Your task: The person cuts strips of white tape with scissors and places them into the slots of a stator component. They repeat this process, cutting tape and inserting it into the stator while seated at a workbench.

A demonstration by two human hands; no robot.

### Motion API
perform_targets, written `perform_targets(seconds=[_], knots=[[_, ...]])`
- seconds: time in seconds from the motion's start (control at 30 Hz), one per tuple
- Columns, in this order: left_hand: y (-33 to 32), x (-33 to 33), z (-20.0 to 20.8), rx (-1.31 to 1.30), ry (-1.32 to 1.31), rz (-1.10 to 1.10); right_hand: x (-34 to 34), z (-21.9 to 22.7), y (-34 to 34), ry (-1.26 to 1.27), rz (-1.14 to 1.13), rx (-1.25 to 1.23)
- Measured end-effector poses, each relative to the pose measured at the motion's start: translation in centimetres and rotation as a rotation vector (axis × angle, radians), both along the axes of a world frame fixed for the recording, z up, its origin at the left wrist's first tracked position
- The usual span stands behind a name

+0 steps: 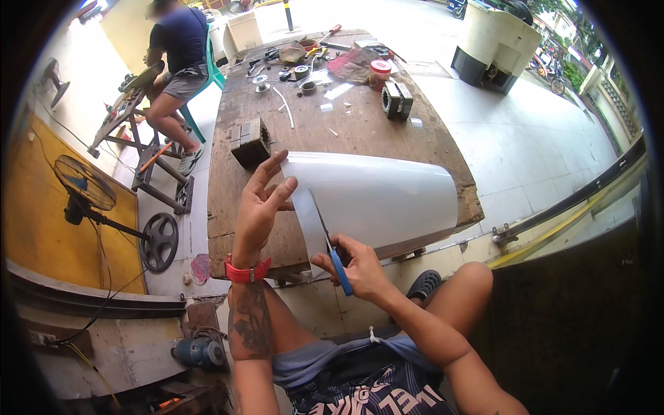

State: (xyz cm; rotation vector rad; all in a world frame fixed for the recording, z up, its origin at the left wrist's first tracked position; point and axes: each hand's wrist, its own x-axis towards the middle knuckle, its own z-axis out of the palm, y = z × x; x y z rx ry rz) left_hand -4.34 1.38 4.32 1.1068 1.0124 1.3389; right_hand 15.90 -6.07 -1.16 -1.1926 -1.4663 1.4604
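While the right hand (363,268) is closed around the handles of a pair of blue-handled scissors (339,268), its thumb on the near side, the blades point up and away from that grip into the left part of a large white sheet (387,190). The sheet spreads from the blades toward the right, bowed and glossy, its near edge just beyond the knuckles; a narrow strip (305,218) of it lies left of the blades, next to the left hand (256,211). That hand, left of the scissors grip and a little farther out, has its fingertips at the sheet's far left corner and its thumb over the edge; whether it pinches the sheet I cannot tell. A red watch (247,270) circles its wrist. Under the sheet is a worn wooden table (332,144), reaching away from both hands. Just beyond the left fingertips stands a blocky metal core (250,142), and farther off, to the right of the grip, a second core (397,101). Behind that one is a red-lidded jar (379,75), with small parts and tools scattered to its left. Well away to the grip's far left, a person (181,41) sits on a green chair (208,81); nearer on that side stands a black fan (86,183).
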Motion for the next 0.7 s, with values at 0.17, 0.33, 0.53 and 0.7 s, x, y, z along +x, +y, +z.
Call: perform_targets(seconds=[0.17, 0.33, 0.53, 0.7], knots=[[0.4, -0.8, -1.0, 0.111, 0.069, -0.062, -0.1, 0.2, 0.3, 0.022, 0.000, 0.064], [-0.6, -0.6, -1.5, 0.106, 0.058, -0.079, 0.1, 0.6, 1.1, -0.022, 0.049, 0.045], [-0.7, -0.5, -1.3, 0.094, 0.051, -0.084, -0.1, 0.5, 0.8, 0.039, 0.030, 0.001], [-0.8, -0.4, -1.3, 0.101, 0.055, -0.077, -0.2, 0.3, 0.8, 0.048, 0.034, -0.059]])
